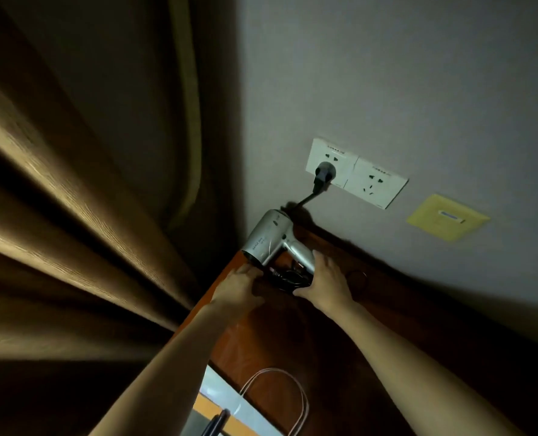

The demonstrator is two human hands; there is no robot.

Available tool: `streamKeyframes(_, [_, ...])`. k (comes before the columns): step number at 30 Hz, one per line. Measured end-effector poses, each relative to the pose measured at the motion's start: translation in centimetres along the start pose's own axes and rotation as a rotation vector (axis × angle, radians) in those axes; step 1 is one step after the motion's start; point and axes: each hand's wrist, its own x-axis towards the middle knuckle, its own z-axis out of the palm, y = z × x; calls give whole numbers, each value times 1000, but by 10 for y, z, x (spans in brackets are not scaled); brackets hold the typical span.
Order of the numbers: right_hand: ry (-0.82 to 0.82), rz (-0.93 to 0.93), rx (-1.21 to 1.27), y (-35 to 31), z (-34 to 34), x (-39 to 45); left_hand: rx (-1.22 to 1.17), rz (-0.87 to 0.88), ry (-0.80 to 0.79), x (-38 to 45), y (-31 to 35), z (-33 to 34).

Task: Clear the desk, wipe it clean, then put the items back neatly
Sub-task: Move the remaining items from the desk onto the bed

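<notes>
Both hands, left hand (pixel 241 286) and right hand (pixel 326 283), spread-fingered, flank the silver plastic hairdryer (pixel 272 239), its barrel running away toward the wall socket (pixel 330 162).

No text could be read with certainty. The silver metallic hair dryer (pixel 269 239) lying on the reddish-brown wooden desk (pixel 330 335) carried a short line of dark lettering along its barrel, too small and blurred to make out. The two white plastic wall sockets (pixel 355 173) each bore a faint grey marking near the top edge, also illegible.
</notes>
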Motion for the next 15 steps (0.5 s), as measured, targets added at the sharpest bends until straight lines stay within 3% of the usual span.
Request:
streamKeyframes(9, [-106,92,120,17,4,19,22,11,-108,20,4,7])
streamKeyframes(15, [-114,168,243,21,9,4,-288,9,-113,14,-8,2])
